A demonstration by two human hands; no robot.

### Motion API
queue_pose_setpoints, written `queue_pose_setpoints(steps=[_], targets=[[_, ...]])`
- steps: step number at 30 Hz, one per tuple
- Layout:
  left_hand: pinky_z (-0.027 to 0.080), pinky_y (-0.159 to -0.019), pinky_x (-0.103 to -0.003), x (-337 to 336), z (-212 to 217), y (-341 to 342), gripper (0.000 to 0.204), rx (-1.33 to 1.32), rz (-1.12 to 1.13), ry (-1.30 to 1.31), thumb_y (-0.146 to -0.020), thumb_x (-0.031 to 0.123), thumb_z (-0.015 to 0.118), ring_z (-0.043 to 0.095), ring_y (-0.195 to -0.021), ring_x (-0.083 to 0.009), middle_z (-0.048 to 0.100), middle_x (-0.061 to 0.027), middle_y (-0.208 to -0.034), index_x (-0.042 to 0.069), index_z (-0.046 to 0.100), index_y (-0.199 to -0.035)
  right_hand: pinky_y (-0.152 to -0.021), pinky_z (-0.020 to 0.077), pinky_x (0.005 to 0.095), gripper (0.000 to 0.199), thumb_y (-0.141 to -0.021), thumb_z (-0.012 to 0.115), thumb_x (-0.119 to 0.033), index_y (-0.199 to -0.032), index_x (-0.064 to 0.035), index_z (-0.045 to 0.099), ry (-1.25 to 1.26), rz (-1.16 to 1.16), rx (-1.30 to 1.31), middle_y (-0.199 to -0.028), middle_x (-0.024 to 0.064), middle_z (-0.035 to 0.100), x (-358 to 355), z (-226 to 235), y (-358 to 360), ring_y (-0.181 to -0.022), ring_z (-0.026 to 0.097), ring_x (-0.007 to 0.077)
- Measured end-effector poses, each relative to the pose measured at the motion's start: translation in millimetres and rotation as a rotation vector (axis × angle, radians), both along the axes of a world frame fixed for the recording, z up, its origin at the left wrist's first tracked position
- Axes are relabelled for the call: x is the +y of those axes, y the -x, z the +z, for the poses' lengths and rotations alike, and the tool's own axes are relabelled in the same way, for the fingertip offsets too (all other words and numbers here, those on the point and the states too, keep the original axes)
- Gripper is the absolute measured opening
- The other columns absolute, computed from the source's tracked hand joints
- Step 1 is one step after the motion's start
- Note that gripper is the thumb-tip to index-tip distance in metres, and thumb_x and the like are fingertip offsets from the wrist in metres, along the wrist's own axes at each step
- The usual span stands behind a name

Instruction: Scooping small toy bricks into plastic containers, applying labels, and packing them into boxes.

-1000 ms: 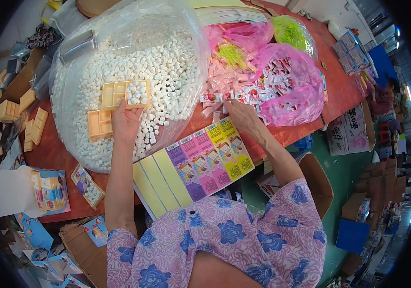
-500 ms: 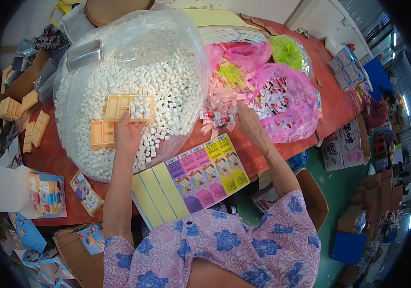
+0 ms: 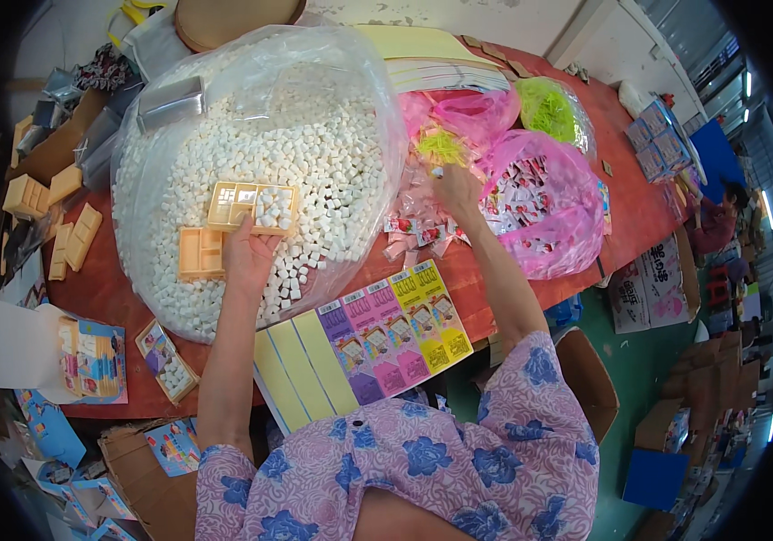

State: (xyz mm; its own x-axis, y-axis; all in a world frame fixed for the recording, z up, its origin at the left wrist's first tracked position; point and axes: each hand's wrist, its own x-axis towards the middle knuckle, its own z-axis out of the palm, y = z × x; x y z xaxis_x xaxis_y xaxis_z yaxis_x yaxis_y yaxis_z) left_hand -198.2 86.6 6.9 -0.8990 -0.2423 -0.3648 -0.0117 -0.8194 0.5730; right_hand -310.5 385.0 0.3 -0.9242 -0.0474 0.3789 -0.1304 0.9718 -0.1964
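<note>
My left hand holds a tan plastic compartment tray over a big clear bag of small white cubes; a few cubes lie in the tray. A second tan tray rests on the cubes just left of that hand. My right hand reaches forward, fingers closed on a small piece at a pink bag holding yellow-green bits. Small pink and red sachets lie heaped below that hand. A colourful printed card sheet lies on the red table in front of me.
A pink bag of red and white packets and a clear bag of green bits sit right. Spare tan trays lie far left. Yellow card strips, a filled tray, printed boxes and cardboard boxes surround me.
My left hand lifted the tan tray slightly farther over the white cubes. My right hand moved forward from the sachet heap up to the pink bag with yellow-green bits.
</note>
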Motion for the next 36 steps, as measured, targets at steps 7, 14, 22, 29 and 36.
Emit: queue_pose_setpoints(steps=[7,14,22,29,36], targets=[[0.04,-0.086,-0.041,-1.7,7.1,-1.3,0.031,0.016,-0.05,0.081,-0.086,0.011,0.037,0.047,-0.103,-0.0251,0.046,-0.0134,-0.112,0.0,0.035,-0.115,-0.055,0.0406,0.0419,0.014,-0.069,0.05,-0.016,-0.069,-0.003,0.053,0.131,0.125,0.085,-0.068,0.0188,0.055,14.0,20.9,-8.2,-0.066,0.054,0.0356],[0.043,-0.082,-0.039,2.6,2.1,-1.2,0.035,0.093,-0.16,0.126,-0.083,0.014,0.042,0.05,-0.099,-0.0231,0.048,-0.0128,-0.109,0.0,0.036,-0.115,-0.053,0.0385,0.04,0.016,-0.073,0.051,-0.016,-0.072,0.0004,0.048,0.149,0.364,0.013,-0.066,0.0188,0.053,-14.3,45.4,1.4,-0.061,0.051,0.0362],[0.049,-0.071,-0.034,-1.2,2.5,-6.7,0.034,0.131,-0.389,0.245,-0.079,0.016,0.047,0.057,-0.087,-0.0206,0.053,-0.0097,-0.101,0.002,0.043,-0.11,-0.057,0.0411,0.0361,0.013,-0.069,0.053,-0.014,-0.076,-0.0033,0.053,0.22,0.986,-0.39,-0.067,0.0165,0.054,-162.4,67.6,0.7,-0.062,0.052,0.0316],[0.048,-0.074,-0.034,-5.6,0.6,-10.5,0.036,0.172,-0.487,0.196,-0.079,0.013,0.048,0.055,-0.091,-0.0186,0.053,-0.0089,-0.104,0.002,0.04,-0.112,-0.062,0.043,0.0348,0.019,-0.063,0.058,-0.009,-0.08,-0.0028,0.055,0.177,1.076,-0.471,-0.075,0.0146,0.056,-198.1,59.2,-0.6,-0.072,0.055,0.0303],[0.048,-0.074,-0.033,-9.4,-4.9,-9.4,0.032,0.212,-0.469,0.096,-0.08,0.011,0.047,0.056,-0.089,-0.0178,0.054,-0.0092,-0.101,0.003,0.041,-0.111,-0.068,0.0435,0.0338,0.022,-0.066,0.061,-0.007,-0.087,-0.0016,0.056,0.237,1.167,-0.16,-0.083,0.0142,0.053,-190.6,54.1,-17.8,-0.08,0.053,0.0301]])
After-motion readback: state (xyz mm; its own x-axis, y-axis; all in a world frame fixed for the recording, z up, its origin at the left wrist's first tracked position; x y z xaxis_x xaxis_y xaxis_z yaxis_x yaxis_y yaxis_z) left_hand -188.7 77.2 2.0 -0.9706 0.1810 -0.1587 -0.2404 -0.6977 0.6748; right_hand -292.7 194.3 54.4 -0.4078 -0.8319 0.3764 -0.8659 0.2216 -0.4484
